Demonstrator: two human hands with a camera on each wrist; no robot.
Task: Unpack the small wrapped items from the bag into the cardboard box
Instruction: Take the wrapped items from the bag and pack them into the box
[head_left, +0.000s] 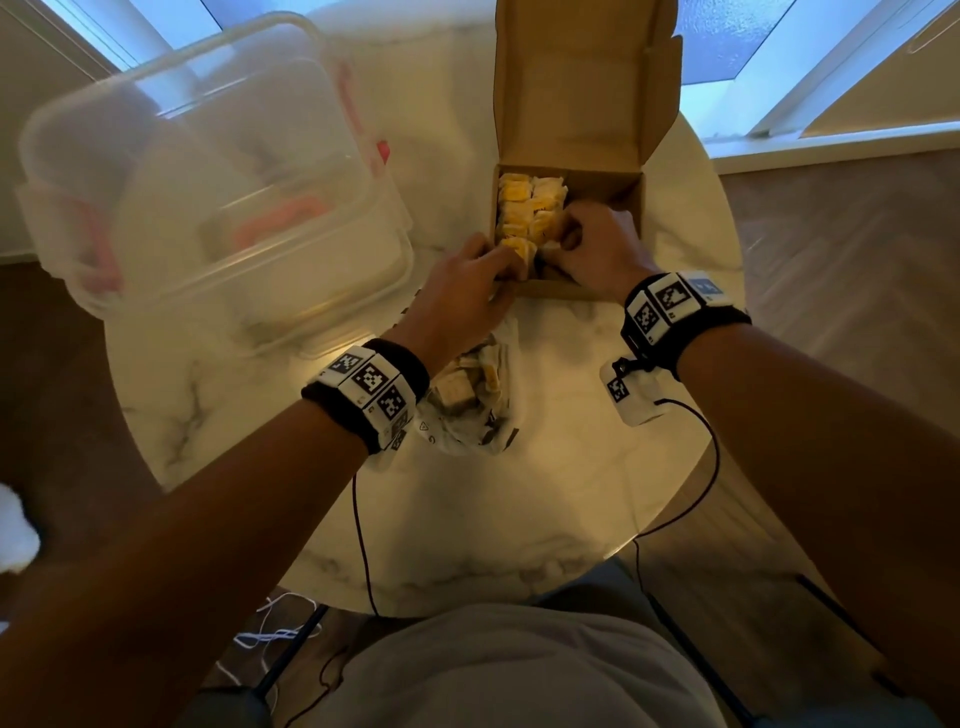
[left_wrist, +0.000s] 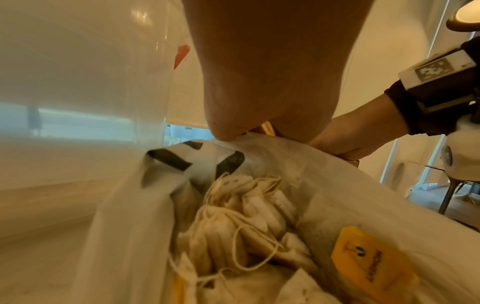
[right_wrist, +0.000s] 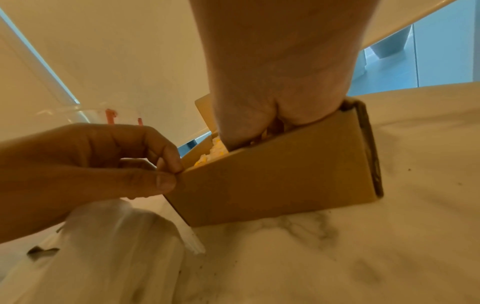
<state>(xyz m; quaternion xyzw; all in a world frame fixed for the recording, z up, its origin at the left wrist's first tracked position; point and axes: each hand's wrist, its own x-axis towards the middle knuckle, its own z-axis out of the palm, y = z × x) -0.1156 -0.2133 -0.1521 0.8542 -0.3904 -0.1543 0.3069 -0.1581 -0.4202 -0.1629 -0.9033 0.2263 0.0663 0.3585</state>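
Note:
An open cardboard box (head_left: 558, 289) stands on the marble table with its lid upright. Yellow and white wrapped items (head_left: 525, 203) fill its left part. My left hand (head_left: 501, 260) pinches the box's near left corner between thumb and forefinger, plainly shown in the right wrist view (right_wrist: 174, 174). My right hand (head_left: 563, 236) reaches into the box from the near side, its fingers curled round a pale wrapped item. The white plastic bag (head_left: 470, 410) lies open under my left wrist, with several tea-bag-like items (left_wrist: 246, 216) and a yellow packet (left_wrist: 363, 259) inside.
A large clear plastic container (head_left: 208, 171) with pink clips sits at the left of the round table (head_left: 519, 499). Cables run from both wristbands over the table's near edge. Wooden floor and windows surround the table.

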